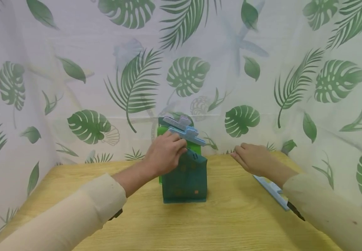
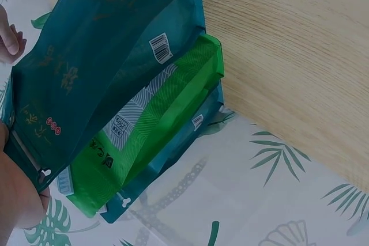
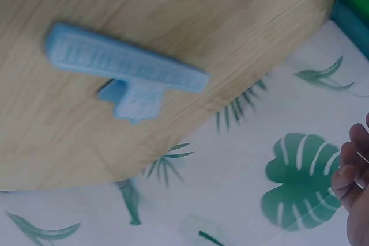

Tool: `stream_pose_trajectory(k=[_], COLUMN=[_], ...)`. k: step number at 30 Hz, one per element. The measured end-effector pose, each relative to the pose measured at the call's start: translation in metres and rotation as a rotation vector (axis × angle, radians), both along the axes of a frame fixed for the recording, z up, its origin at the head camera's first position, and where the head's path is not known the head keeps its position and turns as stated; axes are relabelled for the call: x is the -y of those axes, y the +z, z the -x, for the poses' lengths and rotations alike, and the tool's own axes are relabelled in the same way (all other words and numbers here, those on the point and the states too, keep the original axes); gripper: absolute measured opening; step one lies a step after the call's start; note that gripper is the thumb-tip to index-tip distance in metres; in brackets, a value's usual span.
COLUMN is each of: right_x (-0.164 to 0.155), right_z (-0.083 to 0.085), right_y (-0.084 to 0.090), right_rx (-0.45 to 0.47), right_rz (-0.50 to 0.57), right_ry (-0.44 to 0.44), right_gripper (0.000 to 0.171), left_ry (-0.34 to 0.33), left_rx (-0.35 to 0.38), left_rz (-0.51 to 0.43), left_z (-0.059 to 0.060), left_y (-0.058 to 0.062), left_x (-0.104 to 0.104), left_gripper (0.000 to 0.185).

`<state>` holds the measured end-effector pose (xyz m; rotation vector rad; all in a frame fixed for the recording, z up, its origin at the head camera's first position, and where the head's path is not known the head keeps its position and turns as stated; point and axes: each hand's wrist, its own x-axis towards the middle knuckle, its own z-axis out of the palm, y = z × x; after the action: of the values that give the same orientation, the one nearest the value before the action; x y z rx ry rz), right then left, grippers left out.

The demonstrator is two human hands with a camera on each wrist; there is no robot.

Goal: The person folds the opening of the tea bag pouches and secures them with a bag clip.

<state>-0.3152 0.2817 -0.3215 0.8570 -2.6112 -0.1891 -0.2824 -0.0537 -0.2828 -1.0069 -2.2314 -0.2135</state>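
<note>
Holding the top of the dark teal bag (image 1: 185,179), the left hand (image 1: 165,153) has its fingers curled round the bag's upper edge. This bag stands upright near the middle of the wooden table (image 1: 218,223). Just behind it stands a bright green bag (image 2: 161,136), and behind that another teal bag (image 2: 196,136), so 3 bags stand in a row, touching. A blue clip (image 1: 187,135) sits on the top of the green bag, right by the left hand's fingers. A paler clip (image 1: 177,122) sits on the bag at the back.

The right hand (image 1: 253,158) is to the right of the bags, well apart from them. Its fingers are loosely bent and hold nothing. Another blue clip (image 3: 124,70) lies flat on the table under the right wrist. A leaf-print cloth (image 1: 74,69) hangs all around the table.
</note>
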Motion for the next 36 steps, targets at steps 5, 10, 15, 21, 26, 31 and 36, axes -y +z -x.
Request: stream_pose_trajectory(k=[5, 10, 15, 21, 26, 31, 36], right_x=[-0.02, -0.034, -0.047, -0.061, -0.076, -0.085, -0.094], right_z=[-0.005, -0.009, -0.011, -0.019, -0.022, -0.028, -0.03], right_y=[0.001, -0.003, -0.017, -0.037, -0.05, -0.057, -0.06], right_rx=[0.133, 0.144, 0.056, 0.172, 0.172, 0.166, 0.216], right_rz=[-0.005, -0.04, -0.06, -0.009, -0.011, -0.01, 0.001], right_ry=[-0.106, -0.166, -0.135, -0.166, -0.178, -0.184, -0.307], right_gripper=[0.034, 0.042, 0.046, 0.041, 0.032, 0.028, 0.031], left_ry=[-0.002, -0.001, -0.007, -0.001, -0.015, -0.01, 0.001], left_rx=[0.005, 0.001, -0.007, -0.011, -0.024, -0.019, 0.001], left_rz=[-0.005, -0.005, -0.001, 0.019, 0.015, 0.023, 0.032], left_z=[0.0, 0.0, 0.0, 0.001, 0.001, 0.002, 0.002], left_y=[0.0, -0.001, -0.001, -0.002, -0.001, 0.0, 0.001], left_x=[0.0, 0.001, 0.001, 0.001, 0.001, 0.004, 0.008], left_gripper=[0.01, 0.01, 0.011, 0.011, 0.011, 0.01, 0.01])
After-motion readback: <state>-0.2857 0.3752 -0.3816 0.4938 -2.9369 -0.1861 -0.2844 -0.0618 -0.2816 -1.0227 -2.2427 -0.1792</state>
